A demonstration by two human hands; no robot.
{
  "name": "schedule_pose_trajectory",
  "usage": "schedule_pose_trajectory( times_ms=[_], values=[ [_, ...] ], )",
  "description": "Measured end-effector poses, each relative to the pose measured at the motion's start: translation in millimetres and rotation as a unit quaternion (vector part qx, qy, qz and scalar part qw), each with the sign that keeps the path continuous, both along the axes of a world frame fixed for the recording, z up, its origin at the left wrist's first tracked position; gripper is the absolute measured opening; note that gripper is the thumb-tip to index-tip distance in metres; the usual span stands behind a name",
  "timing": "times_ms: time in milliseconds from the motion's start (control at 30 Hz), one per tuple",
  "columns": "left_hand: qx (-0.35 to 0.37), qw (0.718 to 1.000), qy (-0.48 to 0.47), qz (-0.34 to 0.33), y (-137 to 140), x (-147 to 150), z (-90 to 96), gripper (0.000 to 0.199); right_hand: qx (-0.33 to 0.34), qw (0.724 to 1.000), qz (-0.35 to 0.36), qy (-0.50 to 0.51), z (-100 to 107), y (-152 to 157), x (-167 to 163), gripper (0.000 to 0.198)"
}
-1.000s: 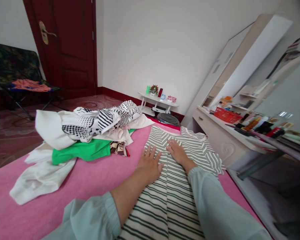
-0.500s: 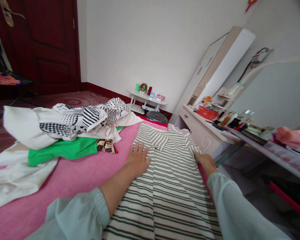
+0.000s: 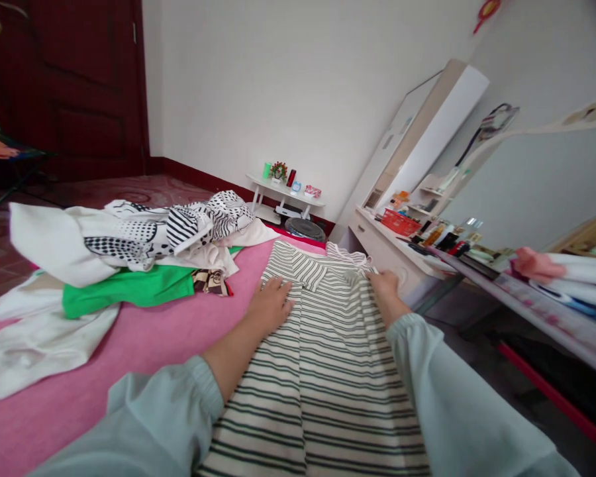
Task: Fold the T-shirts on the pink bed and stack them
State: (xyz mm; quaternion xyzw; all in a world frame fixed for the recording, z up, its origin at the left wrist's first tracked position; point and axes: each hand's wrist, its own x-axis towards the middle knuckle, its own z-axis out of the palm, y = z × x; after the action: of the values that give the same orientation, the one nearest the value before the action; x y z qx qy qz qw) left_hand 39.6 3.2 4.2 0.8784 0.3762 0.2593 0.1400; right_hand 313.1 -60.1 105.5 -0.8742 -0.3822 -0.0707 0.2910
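A white shirt with dark stripes (image 3: 322,371) lies spread out in front of me on a pink bed cover (image 3: 163,358). One short sleeve lies folded inward near its top left. My left hand (image 3: 271,306) rests flat on the shirt's left side, fingers apart, just below that sleeve. At the upper right, my right hand (image 3: 385,288) pinches the shirt's other sleeve edge, and the cloth there is raised into creases. Another striped garment (image 3: 347,254) shows beyond the shirt's far edge.
A heap of clothes (image 3: 163,232), with a green piece (image 3: 129,290), lies on the left of the bed. To the right stands a dressing table (image 3: 387,242) with a red basket (image 3: 400,222) and bottles. A small white shelf (image 3: 283,189) stands by the far wall.
My right hand has moved left and inward, drawing the shirt's right sleeve with it, and creases have formed there. The left hand stays flat on the cloth. The view has shifted slightly.
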Motion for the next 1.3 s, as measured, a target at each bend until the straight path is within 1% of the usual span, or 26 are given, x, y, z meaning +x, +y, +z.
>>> schedule_pose_trajectory(
  times_ms=[67,100,133,167,200,233,300,367,400,467,533,633,700,767,800,833,867,900,933,967,1000,1033,1133,1200,1233,1300],
  values=[
    [-0.006,0.999,-0.054,-0.005,3.4,-2.8,1.6,0.045,0.009,0.996,0.067,0.063,11.5,7.9,-37.3,0.043],
    [-0.012,0.997,-0.081,-0.006,5.4,-3.8,1.5,0.045,0.037,0.967,0.174,0.183,16.4,6.9,-55.4,0.049],
    [-0.019,0.994,-0.104,-0.004,7.1,-4.4,0.9,0.045,0.052,0.92,0.271,0.277,20.3,1.8,-71.8,0.056],
    [-0.025,0.992,-0.121,-0.002,8.6,-4.7,0.0,0.045,0.053,0.881,0.337,0.327,23.1,-7.4,-85.6,0.061],
    [-0.029,0.991,-0.131,0.0,9.6,-4.9,-0.9,0.046,0.045,0.854,0.384,0.349,24.3,-20.5,-96.0,0.061],
    [-0.031,0.99,-0.136,0.0,10.0,-5.1,-1.7,0.046,0.027,0.848,0.408,0.337,23.6,-36.8,-102.6,0.058],
    [-0.028,0.991,-0.134,-0.006,9.5,-5.5,-2.3,0.046,-0.025,0.881,0.401,0.248,16.4,-75.7,-105.2,0.044],
    [-0.026,0.992,-0.125,-0.013,7.9,-6.2,-1.6,0.047,-0.086,0.921,0.353,0.141,2.9,-117.1,-97.5,0.035],
    [-0.028,0.992,-0.119,-0.014,7.1,-6.6,-0.9,0.047,-0.119,0.933,0.324,0.099,-5.1,-136.6,-91.9,0.035],
    [-0.035,0.993,-0.109,-0.015,5.9,-7.1,0.2,0.047,-0.191,0.942,0.274,0.047,-20.5,-170.0,-81.1,0.035],
    [-0.04,0.994,-0.103,-0.017,5.5,-7.3,0.8,0.046,-0.247,0.936,0.249,0.023,-32.2,-192.9,-74.4,0.027],
    [-0.041,0.994,-0.1,-0.018,6.0,-7.3,0.4,0.045,-0.278,0.927,0.248,0.047,-36.2,-206.1,-78.3,0.015],
    [-0.043,0.994,-0.1,-0.018,6.4,-7.4,-0.3,0.045,-0.255,0.928,0.256,0.092,-27.3,-204.9,-93.8,0.017],
    [-0.046,0.993,-0.103,-0.02,6.8,-7.7,-0.8,0.045,-0.209,0.927,0.274,0.15,-9.5,-201.5,-120.3,0.018],
    [-0.048,0.993,-0.105,-0.02,6.9,-7.9,-1.0,0.045,-0.19,0.919,0.291,0.185,1.5,-200.2,-136.4,0.017],
    [-0.052,0.993,-0.109,-0.019,7.1,-8.2,-1.1,0.045,-0.181,0.902,0.316,0.231,12.9,-199.2,-153.1,0.015],
    [-0.056,0.992,-0.113,-0.019,7.4,-8.5,-1.2,0.045,-0.192,0.872,0.35,0.285,23.4,-198.3,-169.0,0.014],
    [-0.06,0.991,-0.117,-0.017,7.6,-8.7,-1.1,0.045,-0.214,0.831,0.388,0.336,32.2,-196.7,-182.8,0.019],
    [-0.064,0.99,-0.122,-0.016,7.9,-9.0,-1.1,0.045,-0.239,0.789,0.421,0.378,38.3,-193.9,-193.1,0.026],
    [-0.067,0.99,-0.126,-0.014,8.2,-9.1,-0.9,0.045,-0.258,0.756,0.443,0.406,41.2,-188.8,-199.3,0.031],
    [-0.07,0.989,-0.13,-0.013,8.5,-9.2,-0.8,0.045,-0.264,0.741,0.454,0.418,40.7,-180.9,-200.7,0.033],
    [-0.073,0.988,-0.134,-0.011,8.8,-9.1,-0.6,0.044,-0.254,0.745,0.453,0.418,37.0,-169.7,-197.5,0.032],
    [-0.077,0.987,-0.143,-0.008,9.3,-8.3,-0.4,0.043,-0.147,0.814,0.402,0.393,13.2,-119.4,-166.7,0.027],
    [-0.075,0.986,-0.147,-0.008,9.4,-7.6,-0.3,0.042,-0.062,0.852,0.336,0.397,-5.4,-79.2,-138.7,0.025],
    [-0.073,0.986,-0.148,-0.009,9.4,-7.4,-0.3,0.041,-0.021,0.865,0.293,0.406,-13.7,-59.9,-125.4,0.025],
    [-0.067,0.986,-0.149,-0.013,9.1,-6.9,-0.1,0.04,0.035,0.87,0.202,0.448,-26.5,-25.6,-103.9,0.026]
  ],
)
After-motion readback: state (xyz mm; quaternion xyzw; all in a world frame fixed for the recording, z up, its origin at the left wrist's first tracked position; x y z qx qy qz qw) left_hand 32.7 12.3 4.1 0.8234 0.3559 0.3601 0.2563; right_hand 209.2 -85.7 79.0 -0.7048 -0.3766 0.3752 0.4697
